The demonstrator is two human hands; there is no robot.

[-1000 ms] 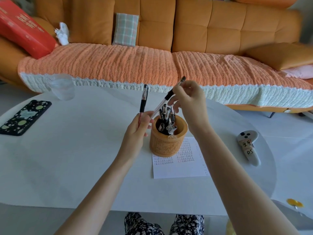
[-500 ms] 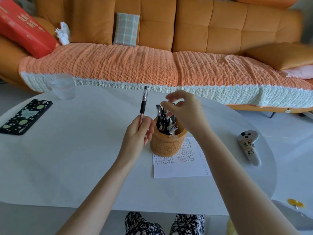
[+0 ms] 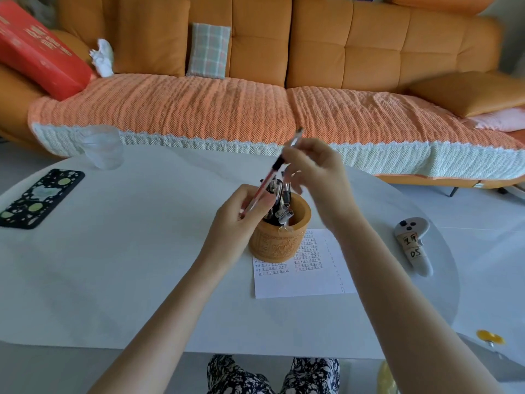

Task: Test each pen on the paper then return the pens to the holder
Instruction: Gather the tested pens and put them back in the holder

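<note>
Holding a red pen (image 3: 267,182) slanted above the wooden holder (image 3: 279,241) — left hand (image 3: 238,220) gripping its lower end, right hand (image 3: 315,172) pinching near the top — a person sat at the table (image 3: 142,265), the holder on the paper (image 3: 306,282); keeping one grip firm until the other released looked wisest.

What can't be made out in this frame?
Head view, all:
1. Pen: motion-blurred; unclear whether the right hand grips it.
2. Pen's tip: hidden by the left hand.
3. Other pens in the holder: count hidden by hands, blur.
4. Paper writing: too small; holder covers its far edge.
</note>
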